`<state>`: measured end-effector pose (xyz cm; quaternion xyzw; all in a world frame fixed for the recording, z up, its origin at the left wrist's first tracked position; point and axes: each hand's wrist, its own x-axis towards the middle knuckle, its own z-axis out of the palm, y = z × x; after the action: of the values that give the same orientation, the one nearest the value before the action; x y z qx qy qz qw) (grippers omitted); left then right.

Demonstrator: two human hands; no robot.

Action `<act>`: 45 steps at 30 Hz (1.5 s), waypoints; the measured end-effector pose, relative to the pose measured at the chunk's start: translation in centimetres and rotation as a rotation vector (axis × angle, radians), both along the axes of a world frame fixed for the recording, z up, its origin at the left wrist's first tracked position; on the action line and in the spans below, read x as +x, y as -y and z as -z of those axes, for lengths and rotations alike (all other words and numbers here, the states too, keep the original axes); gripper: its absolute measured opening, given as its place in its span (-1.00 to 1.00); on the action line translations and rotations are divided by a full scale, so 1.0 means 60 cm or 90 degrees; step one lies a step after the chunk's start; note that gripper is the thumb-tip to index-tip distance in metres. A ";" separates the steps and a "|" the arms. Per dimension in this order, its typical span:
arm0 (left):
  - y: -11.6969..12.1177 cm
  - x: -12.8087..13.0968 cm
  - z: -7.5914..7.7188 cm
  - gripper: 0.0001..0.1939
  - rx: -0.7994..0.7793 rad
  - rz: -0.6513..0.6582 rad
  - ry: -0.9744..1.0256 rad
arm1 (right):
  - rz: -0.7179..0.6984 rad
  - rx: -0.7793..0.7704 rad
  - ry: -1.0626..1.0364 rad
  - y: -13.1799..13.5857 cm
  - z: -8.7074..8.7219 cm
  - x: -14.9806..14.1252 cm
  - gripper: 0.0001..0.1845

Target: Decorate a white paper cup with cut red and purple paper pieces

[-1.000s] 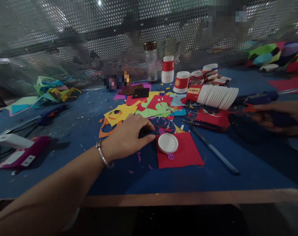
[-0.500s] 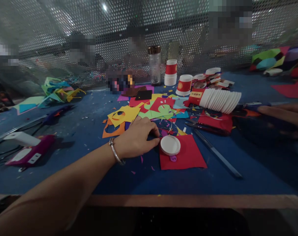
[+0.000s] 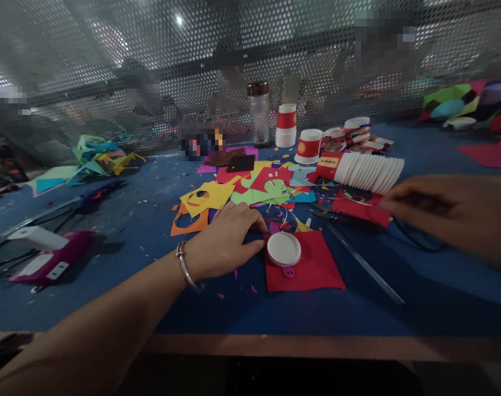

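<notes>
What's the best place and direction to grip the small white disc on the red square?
I'd pinch opposite sides of its raised rim from above, with thumb and finger at left and right. The white disc is round and shallow and lies face up, so the rim offers the edge. Avoid the near side, where a purple piece pokes out onto the red square.

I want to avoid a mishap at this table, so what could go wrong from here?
The left hand is right beside the white disc on the red square, so a nudge might shift the disc. The right hand is close to the scissors, which could nick a finger if grabbed carelessly. The cup stack lying on its side is near that hand too; a bump might roll it.
</notes>
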<state>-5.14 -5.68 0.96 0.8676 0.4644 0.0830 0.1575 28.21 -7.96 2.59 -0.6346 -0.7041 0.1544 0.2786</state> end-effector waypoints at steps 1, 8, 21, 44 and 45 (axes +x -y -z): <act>0.000 0.001 0.000 -0.88 -0.003 -0.002 0.002 | -0.085 -0.036 0.055 -0.005 -0.001 -0.026 -0.59; 0.001 0.000 0.005 -0.91 -0.019 0.001 0.028 | -0.331 -0.018 0.196 -0.049 0.034 -0.095 -0.70; -0.003 0.007 0.002 -0.94 -0.099 -0.008 0.062 | -0.351 -0.092 0.196 -0.060 0.029 -0.107 -0.79; -0.015 -0.018 -0.002 -0.92 -0.250 -0.040 0.474 | -0.282 -0.196 -0.197 -0.058 0.001 -0.133 -0.50; -0.015 -0.018 -0.002 -0.91 -0.256 -0.042 0.485 | -0.286 -0.191 -0.194 -0.057 0.001 -0.134 -0.51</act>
<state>-6.22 -4.77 1.08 0.7118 0.4075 0.3102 0.4808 20.18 -4.54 2.54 -0.4664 -0.7464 0.4077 0.2431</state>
